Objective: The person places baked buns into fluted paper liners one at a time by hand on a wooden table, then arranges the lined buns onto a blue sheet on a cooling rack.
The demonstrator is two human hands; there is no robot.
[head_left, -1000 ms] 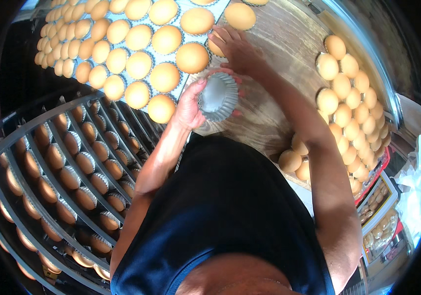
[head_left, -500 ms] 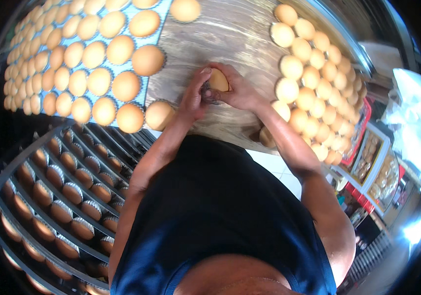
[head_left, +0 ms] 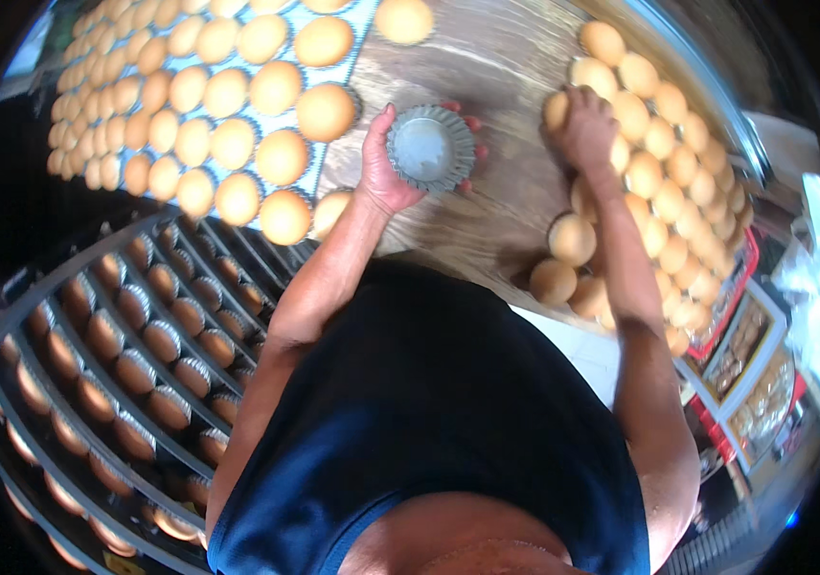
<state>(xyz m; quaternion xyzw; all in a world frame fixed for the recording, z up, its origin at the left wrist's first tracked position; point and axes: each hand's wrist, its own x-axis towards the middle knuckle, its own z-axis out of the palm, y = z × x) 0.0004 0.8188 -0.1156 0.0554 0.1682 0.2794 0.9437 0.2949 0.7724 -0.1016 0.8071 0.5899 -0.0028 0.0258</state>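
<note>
In my left hand (head_left: 387, 172) rests a fluted metal baking tin (head_left: 425, 148), round and grey. Its inside faces up and shows bare, and my fingers curl round its far side. My right hand (head_left: 586, 134) reaches to the group of loose cakes on the right. Its fingers are bent over a small round golden-brown cake (head_left: 556, 112) at the left edge of that group. Part of the cake is hidden by the fingers.
On the left, rows of cakes (head_left: 281, 156) in fluted tins sit on a light blue sheet (head_left: 340, 75). A dark slatted rack (head_left: 84, 287) with more tinned cakes stands below. The wooden table (head_left: 496, 72) lies between the groups. A red-edged crate (head_left: 740, 278) is at right.
My hands were together round a cake and its tin. They have parted: the left keeps the bared tin, while the right has moved right with the cake to the loose group.
</note>
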